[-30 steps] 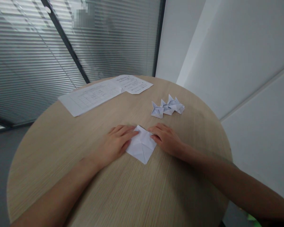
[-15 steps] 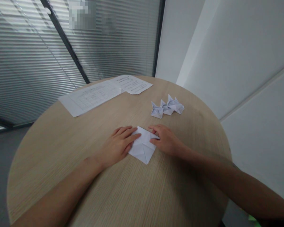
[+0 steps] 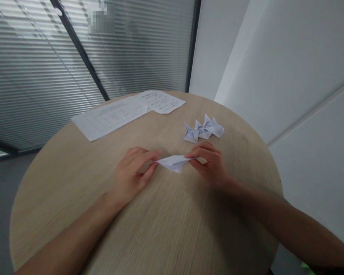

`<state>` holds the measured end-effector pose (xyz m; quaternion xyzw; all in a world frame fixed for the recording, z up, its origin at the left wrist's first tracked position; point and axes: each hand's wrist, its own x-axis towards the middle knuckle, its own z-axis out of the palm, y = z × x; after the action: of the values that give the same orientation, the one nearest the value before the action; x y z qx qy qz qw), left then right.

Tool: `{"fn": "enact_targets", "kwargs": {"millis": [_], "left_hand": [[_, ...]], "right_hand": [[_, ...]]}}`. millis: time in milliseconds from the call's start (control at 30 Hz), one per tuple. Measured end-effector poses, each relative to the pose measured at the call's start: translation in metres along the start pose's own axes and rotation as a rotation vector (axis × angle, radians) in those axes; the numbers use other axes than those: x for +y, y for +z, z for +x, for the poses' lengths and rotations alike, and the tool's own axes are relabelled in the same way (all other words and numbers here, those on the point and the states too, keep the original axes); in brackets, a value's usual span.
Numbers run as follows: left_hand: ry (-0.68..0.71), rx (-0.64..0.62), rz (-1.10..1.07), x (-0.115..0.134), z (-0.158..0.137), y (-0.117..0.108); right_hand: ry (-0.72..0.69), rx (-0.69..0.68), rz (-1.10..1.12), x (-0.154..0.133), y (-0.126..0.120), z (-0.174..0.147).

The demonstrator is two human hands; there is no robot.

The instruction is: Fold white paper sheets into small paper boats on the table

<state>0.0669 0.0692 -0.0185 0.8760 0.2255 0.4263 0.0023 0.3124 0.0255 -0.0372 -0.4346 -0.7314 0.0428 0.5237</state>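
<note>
We look down at a round, wood-grained surface (image 3: pixel 149 229) with our two bare forearms reaching in from the near side. Our landmark is the paper cluster (image 3: pixel 203 130), what look like four small white folded pieces with pointed tips, set close together in an overlapping row. Nearer to us than the paper cluster, and a little to its left, is a white folded paper (image 3: pixel 174 162), stretched between our hands and tilted so that we see it nearly edge-on; we cannot tell whether its lower edge touches the surface. Our left hand (image 3: pixel 134 172) has its thumb and index finger drawn together at the paper's left corner, the fingers bent. Our right hand (image 3: pixel 209 162), just on the near side of the paper cluster, pinches the opposite corner, thumb beneath and fingers above. To the left of the paper cluster and farther from us lie printed sheets (image 3: pixel 109 116), with a table and lines of text too small to read. Well beyond the cluster, to the left, are slatted blinds (image 3: pixel 146 57) with dark frames; to its right stands a plain pale wall (image 3: pixel 275 76).
</note>
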Motion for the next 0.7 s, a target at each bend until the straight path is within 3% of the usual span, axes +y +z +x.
{"fn": "enact_targets", "kwargs": {"millis": [133,267,433,700], "left_hand": [[0.158,0.004,0.078,0.005,0.002,-0.004],[0.222,-0.200,0.066,0.000,-0.001,0.001],[0.148,-0.471,0.007,-0.005,-0.005,0.012],[0.048,-0.582,0.234,0.002,-0.009,0.022]], "right_hand": [[-0.145,0.001,-0.098,0.004,-0.005,-0.001],[-0.129,-0.260,-0.219,0.015,-0.005,-0.005],[-0.086,-0.553,-0.270,0.016,-0.002,-0.009],[-0.045,-0.566,-0.274,0.004,0.005,-0.008]]}}
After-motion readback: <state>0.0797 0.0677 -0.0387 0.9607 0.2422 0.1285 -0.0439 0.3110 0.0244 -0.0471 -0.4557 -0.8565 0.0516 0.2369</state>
